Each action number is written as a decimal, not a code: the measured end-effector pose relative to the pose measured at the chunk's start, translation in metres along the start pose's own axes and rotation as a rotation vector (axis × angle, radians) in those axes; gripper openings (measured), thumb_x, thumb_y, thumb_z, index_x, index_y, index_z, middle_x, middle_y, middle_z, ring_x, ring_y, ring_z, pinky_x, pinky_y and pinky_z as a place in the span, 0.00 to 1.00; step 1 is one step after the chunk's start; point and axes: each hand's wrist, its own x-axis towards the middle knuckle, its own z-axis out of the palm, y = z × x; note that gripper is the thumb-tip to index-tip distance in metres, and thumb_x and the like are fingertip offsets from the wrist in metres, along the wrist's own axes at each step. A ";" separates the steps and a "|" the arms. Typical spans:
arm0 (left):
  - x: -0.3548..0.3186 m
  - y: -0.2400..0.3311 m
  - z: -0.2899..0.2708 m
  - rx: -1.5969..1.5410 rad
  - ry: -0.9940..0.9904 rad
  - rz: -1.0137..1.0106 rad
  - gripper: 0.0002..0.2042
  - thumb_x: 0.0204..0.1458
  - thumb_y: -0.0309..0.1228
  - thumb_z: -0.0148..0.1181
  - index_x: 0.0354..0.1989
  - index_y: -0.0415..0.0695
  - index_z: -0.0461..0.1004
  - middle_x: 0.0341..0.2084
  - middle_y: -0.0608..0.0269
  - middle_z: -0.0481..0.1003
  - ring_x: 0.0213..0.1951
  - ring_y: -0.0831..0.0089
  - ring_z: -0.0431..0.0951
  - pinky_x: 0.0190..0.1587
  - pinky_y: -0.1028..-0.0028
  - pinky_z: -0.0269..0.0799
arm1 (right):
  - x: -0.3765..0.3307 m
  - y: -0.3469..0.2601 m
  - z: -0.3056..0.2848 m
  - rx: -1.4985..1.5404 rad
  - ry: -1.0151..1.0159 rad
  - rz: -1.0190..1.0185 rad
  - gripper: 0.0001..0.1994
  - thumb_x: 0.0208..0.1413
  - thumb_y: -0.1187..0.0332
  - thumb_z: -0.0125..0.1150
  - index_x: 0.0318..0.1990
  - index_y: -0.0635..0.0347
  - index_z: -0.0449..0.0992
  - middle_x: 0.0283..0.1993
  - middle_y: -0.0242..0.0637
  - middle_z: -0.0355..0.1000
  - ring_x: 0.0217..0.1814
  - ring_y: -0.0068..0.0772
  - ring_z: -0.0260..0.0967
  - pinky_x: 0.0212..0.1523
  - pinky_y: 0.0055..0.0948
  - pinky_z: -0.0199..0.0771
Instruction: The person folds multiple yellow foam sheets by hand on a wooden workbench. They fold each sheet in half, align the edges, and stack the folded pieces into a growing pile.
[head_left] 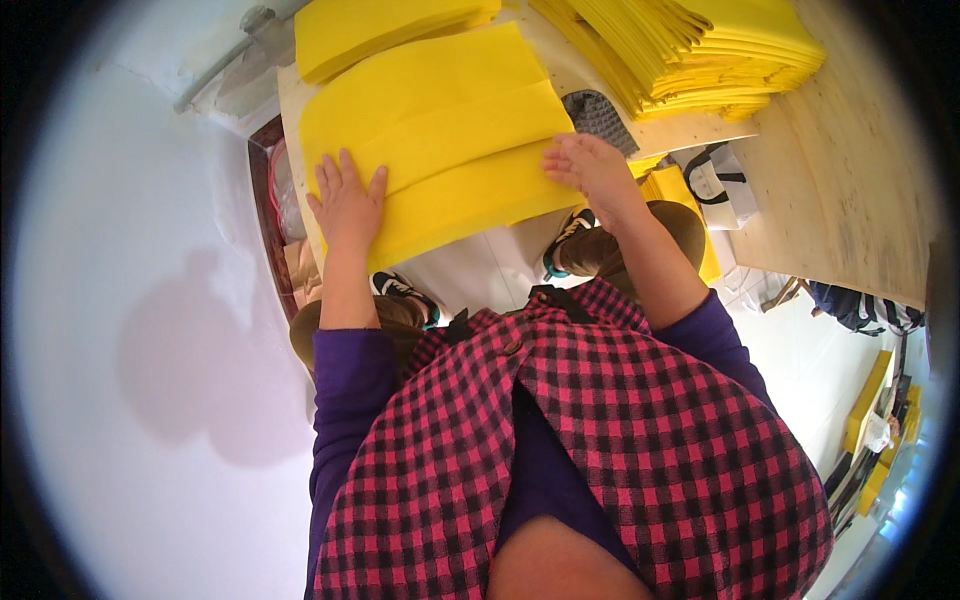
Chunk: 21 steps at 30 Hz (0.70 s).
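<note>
A large yellow fabric-like sheet (440, 110) lies across the wooden table in front of me, with a fold or overlapping edge running across its near part. Its near edge hangs toward my lap. My left hand (347, 203) rests flat on the sheet's left side, fingers spread. At the right edge of the sheet is my right hand (592, 172), its fingers extended and close together, touching or just over the yellow material. Whether anything lies under those fingertips I cannot tell.
A folded yellow pile (390, 35) lies behind the sheet. To the right stands a tall stack of yellow pieces (710, 70). A dark grey patterned cloth (597, 120) sits between. A white bag (722, 185) with black handles is below the table's right side. A wooden panel (850, 180) rises at right.
</note>
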 end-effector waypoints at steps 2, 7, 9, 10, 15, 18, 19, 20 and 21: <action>0.000 -0.001 0.001 -0.004 0.002 0.002 0.37 0.58 0.57 0.39 0.69 0.44 0.48 0.69 0.48 0.44 0.70 0.56 0.41 0.67 0.50 0.36 | 0.001 0.002 -0.003 0.269 -0.046 0.157 0.17 0.63 0.65 0.49 0.49 0.74 0.66 0.48 0.51 0.69 0.47 0.42 0.72 0.48 0.31 0.76; 0.002 -0.006 0.002 -0.057 0.008 0.014 0.36 0.58 0.57 0.38 0.69 0.44 0.48 0.69 0.47 0.44 0.70 0.55 0.41 0.67 0.48 0.35 | 0.028 0.006 -0.010 0.507 -0.104 0.211 0.18 0.63 0.65 0.50 0.50 0.75 0.64 0.49 0.52 0.69 0.49 0.45 0.71 0.52 0.33 0.75; 0.003 -0.008 0.003 -0.072 0.011 0.019 0.36 0.58 0.57 0.38 0.69 0.44 0.48 0.69 0.47 0.44 0.70 0.54 0.41 0.67 0.48 0.35 | 0.041 0.004 -0.012 0.514 -0.122 0.223 0.17 0.63 0.65 0.50 0.51 0.73 0.65 0.49 0.52 0.69 0.49 0.45 0.72 0.53 0.34 0.75; 0.003 -0.009 0.004 -0.081 0.013 0.020 0.36 0.58 0.57 0.38 0.69 0.44 0.48 0.69 0.47 0.44 0.70 0.54 0.41 0.67 0.47 0.36 | 0.047 0.002 -0.013 0.488 -0.118 0.232 0.17 0.63 0.65 0.50 0.51 0.73 0.65 0.49 0.52 0.69 0.49 0.45 0.72 0.53 0.34 0.75; 0.001 -0.009 0.002 -0.084 0.120 0.038 0.35 0.59 0.55 0.41 0.68 0.44 0.49 0.67 0.45 0.47 0.70 0.53 0.43 0.66 0.47 0.37 | 0.064 -0.008 -0.012 0.183 -0.026 0.254 0.15 0.60 0.66 0.54 0.49 0.68 0.69 0.46 0.48 0.72 0.45 0.41 0.73 0.47 0.33 0.77; -0.007 -0.006 -0.010 -0.140 0.347 0.133 0.30 0.60 0.49 0.44 0.65 0.41 0.54 0.62 0.44 0.58 0.66 0.51 0.53 0.65 0.51 0.46 | 0.068 -0.011 -0.007 0.106 0.015 0.244 0.14 0.58 0.66 0.58 0.47 0.66 0.70 0.46 0.45 0.73 0.43 0.38 0.74 0.44 0.32 0.77; -0.014 -0.008 -0.018 -0.277 0.383 0.198 0.28 0.61 0.46 0.45 0.63 0.40 0.56 0.59 0.44 0.61 0.64 0.51 0.57 0.63 0.53 0.51 | 0.069 -0.011 -0.008 0.105 0.020 0.245 0.13 0.58 0.67 0.58 0.46 0.65 0.70 0.46 0.45 0.73 0.43 0.37 0.74 0.43 0.31 0.77; -0.022 -0.008 -0.025 -0.403 0.430 0.275 0.25 0.61 0.44 0.46 0.61 0.39 0.58 0.57 0.44 0.65 0.62 0.50 0.61 0.62 0.55 0.55 | 0.070 -0.012 -0.009 0.121 0.015 0.246 0.12 0.57 0.68 0.58 0.45 0.64 0.71 0.46 0.44 0.73 0.42 0.36 0.74 0.43 0.31 0.77; -0.030 -0.005 -0.031 -0.694 0.199 0.141 0.24 0.62 0.42 0.46 0.59 0.38 0.59 0.54 0.45 0.68 0.59 0.50 0.63 0.60 0.57 0.59 | 0.071 -0.012 -0.009 0.105 0.009 0.245 0.12 0.57 0.68 0.58 0.46 0.64 0.71 0.45 0.43 0.73 0.42 0.36 0.74 0.43 0.30 0.77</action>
